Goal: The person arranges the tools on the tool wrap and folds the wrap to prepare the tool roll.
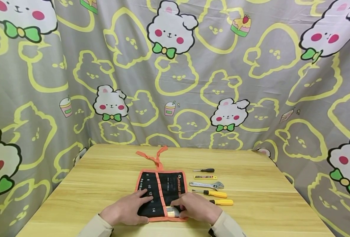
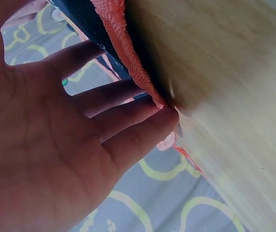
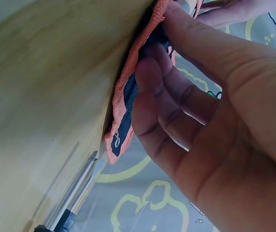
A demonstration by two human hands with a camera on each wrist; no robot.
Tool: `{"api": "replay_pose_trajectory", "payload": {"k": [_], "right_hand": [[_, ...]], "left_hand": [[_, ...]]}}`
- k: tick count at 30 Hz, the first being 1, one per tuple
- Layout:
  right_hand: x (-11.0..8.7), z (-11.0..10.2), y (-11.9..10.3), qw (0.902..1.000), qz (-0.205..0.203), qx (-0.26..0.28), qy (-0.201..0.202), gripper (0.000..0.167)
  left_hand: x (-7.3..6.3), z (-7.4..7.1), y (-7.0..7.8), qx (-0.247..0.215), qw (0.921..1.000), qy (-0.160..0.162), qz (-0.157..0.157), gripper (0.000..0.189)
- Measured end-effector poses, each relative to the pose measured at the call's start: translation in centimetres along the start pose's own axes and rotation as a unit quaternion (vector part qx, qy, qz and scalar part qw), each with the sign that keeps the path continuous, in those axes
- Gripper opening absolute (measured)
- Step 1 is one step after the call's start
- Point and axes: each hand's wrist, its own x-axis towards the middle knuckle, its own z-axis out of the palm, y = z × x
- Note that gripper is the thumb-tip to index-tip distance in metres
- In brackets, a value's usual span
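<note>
A black tool pouch [image 1: 170, 186] with orange trim and printed sizes lies spread on the table. My left hand [image 1: 130, 207] rests on its left side, fingers spread over the black fabric; the left wrist view shows the fingertips at the orange edging [image 2: 128, 58]. My right hand [image 1: 194, 209] is at the lower right corner, fingers bent, with index finger and thumb beside a silvery, yellowish piece [image 1: 172, 211] at the pocket. In the right wrist view, the right thumb touches the orange edge [image 3: 121, 96] while the bent fingers lie against the black fabric.
Right of the pouch lie a small black screwdriver [image 1: 207, 170], a flat yellow item [image 1: 205, 177], an adjustable wrench [image 1: 205, 185], a yellow-handled screwdriver [image 1: 216, 194] and another yellow handle [image 1: 223, 202], partly behind the right hand. Orange ties [image 1: 155, 159] extend toward the back. Patterned curtains [image 1: 175, 82] surround the table.
</note>
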Motion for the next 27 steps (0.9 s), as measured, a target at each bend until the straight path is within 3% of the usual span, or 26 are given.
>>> {"api": "replay_pose_trajectory", "payload": {"k": [18,27], "right_hand": [[0.27,0.38,-0.3,1.0,-0.003,-0.005,-0.001,0.039],[0.23,0.48,0.13,0.9996,-0.014,0.023,-0.006,0.037]], "left_hand": [[0.0,-0.02,-0.12,0.007,1.0,-0.002,-0.001,0.071],[0.14,-0.12,-0.64,-0.002,1.0,-0.007,0.005,0.071]]}}
